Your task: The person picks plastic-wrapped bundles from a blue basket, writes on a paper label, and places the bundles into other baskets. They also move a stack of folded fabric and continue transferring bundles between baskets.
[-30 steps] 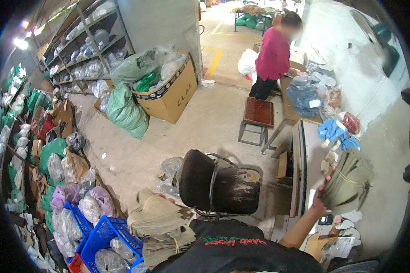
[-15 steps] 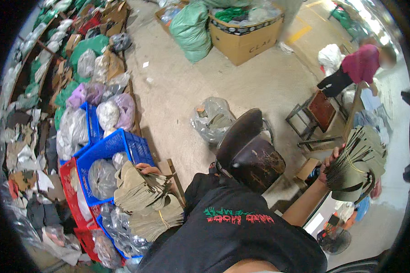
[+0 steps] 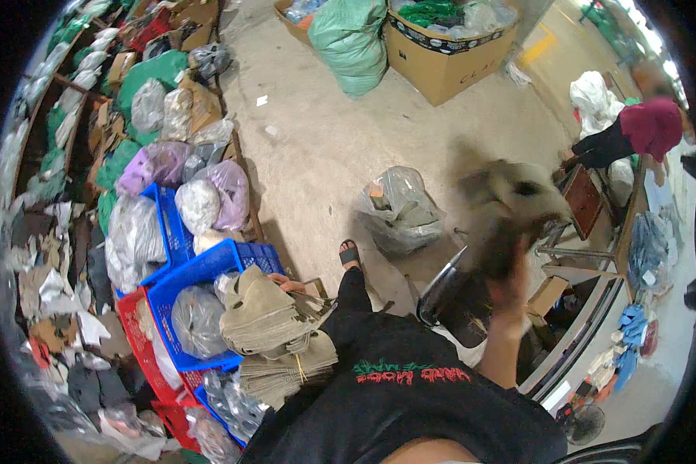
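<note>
On the left, my left hand [image 3: 288,285] is closed at the edge of a thick stack of grey-beige cut fabric pieces [image 3: 264,312]. Below it, against my left side, rests a second stack of such pieces [image 3: 290,365], bound with a thin yellow tie. My right hand [image 3: 509,284] is raised in front of me to the right, smeared by motion. It grips a bundle of similar cut pieces [image 3: 510,193], also blurred. Beyond my lap, a clear plastic bag [image 3: 400,210] with more grey-beige pieces lies on the floor, left of that bundle.
Blue crates [image 3: 251,254] and red crates [image 3: 135,332] with bagged material line my left. A dark chair [image 3: 472,313] stands close in front, partly covered by my right arm. Farther off are a large cardboard box [image 3: 445,66] and a green sack [image 3: 349,50]. A person [image 3: 634,135] bends at the right.
My right hand has swung the bundle from the far right inward, over the chair. My left hand still holds its stack. The view has shifted, and my sandalled foot now shows.
</note>
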`<move>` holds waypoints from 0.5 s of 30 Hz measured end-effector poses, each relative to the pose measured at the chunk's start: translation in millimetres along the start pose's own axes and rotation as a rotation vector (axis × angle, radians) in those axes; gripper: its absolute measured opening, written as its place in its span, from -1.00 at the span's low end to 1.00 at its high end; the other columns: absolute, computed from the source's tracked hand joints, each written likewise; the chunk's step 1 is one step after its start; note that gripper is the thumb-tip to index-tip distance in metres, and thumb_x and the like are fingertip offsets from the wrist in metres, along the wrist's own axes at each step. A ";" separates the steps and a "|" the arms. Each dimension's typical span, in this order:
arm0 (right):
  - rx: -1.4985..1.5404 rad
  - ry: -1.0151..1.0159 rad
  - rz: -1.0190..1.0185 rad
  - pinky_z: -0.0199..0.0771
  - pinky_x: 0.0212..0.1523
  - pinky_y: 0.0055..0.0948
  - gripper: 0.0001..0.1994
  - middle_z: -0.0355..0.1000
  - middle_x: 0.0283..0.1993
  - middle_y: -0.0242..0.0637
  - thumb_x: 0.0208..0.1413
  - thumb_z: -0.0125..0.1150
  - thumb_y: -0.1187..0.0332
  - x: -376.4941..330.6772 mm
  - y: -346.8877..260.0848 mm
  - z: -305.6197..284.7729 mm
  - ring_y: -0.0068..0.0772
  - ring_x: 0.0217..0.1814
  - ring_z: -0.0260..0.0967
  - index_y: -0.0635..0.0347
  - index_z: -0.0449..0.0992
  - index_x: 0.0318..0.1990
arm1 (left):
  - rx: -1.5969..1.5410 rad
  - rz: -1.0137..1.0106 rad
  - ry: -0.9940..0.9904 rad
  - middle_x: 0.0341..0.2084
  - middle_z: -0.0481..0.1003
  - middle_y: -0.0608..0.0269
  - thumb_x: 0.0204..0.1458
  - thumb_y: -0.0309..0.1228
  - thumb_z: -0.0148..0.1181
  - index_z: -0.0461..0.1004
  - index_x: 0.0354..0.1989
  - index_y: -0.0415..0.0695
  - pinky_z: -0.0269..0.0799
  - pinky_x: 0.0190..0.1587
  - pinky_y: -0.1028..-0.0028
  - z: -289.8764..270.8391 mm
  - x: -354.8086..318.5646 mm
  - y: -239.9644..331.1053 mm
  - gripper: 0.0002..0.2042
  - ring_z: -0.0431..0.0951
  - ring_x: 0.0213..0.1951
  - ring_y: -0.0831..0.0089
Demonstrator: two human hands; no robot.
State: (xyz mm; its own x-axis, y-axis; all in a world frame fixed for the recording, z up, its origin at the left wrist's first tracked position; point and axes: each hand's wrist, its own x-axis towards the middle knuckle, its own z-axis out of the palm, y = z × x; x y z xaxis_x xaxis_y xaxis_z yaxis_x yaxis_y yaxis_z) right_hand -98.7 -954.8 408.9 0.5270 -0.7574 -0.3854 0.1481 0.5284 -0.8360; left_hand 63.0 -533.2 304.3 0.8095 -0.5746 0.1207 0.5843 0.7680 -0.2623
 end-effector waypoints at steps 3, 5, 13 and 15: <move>0.020 0.091 0.186 0.42 0.23 -0.11 -0.32 0.32 0.31 -0.17 0.24 0.28 0.07 43.1 73.3 84.7 -0.15 0.30 0.31 0.19 0.18 0.38 | -0.069 -0.253 0.015 0.16 0.34 0.43 0.02 -0.10 0.40 0.40 0.22 0.05 0.29 0.22 -0.03 4.7 63.7 55.8 -0.42 0.27 0.22 0.36; -0.055 0.130 0.334 0.38 0.25 0.00 -0.28 0.19 0.40 -0.17 0.22 0.30 0.05 64.3 124.2 107.5 -0.17 0.37 0.23 0.20 0.14 0.39 | -0.130 -0.158 0.120 0.14 0.38 0.43 0.02 -0.10 0.40 0.49 0.12 0.05 0.27 0.24 0.08 12.2 79.2 71.5 -0.51 0.28 0.15 0.39; -0.828 0.576 0.584 0.24 0.35 -0.11 -0.20 0.17 0.43 -0.07 0.21 0.30 0.07 133.9 359.4 32.5 -0.05 0.41 0.18 0.28 0.06 0.44 | 0.168 0.015 0.513 0.21 0.37 0.37 0.09 -0.11 0.34 0.55 0.05 -0.01 0.23 0.29 0.13 -4.8 134.1 105.1 -0.60 0.33 0.14 0.33; -0.941 0.692 0.679 0.20 0.37 -0.07 -0.15 0.16 0.45 0.00 0.17 0.32 -0.01 147.4 409.7 -4.4 0.04 0.46 0.12 0.31 0.07 0.44 | 0.224 0.016 0.638 0.21 0.37 0.36 0.08 -0.11 0.34 0.53 0.06 -0.02 0.23 0.29 0.13 -27.1 137.1 106.9 -0.58 0.34 0.14 0.33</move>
State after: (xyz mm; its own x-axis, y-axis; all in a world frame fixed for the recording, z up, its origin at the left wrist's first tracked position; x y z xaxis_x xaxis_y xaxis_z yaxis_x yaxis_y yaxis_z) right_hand 35.9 -851.6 7.9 -0.3014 -0.6371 -0.7094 -0.7431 0.6231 -0.2438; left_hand 234.9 -537.6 266.9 0.6656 -0.5642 -0.4886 0.6260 0.7785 -0.0462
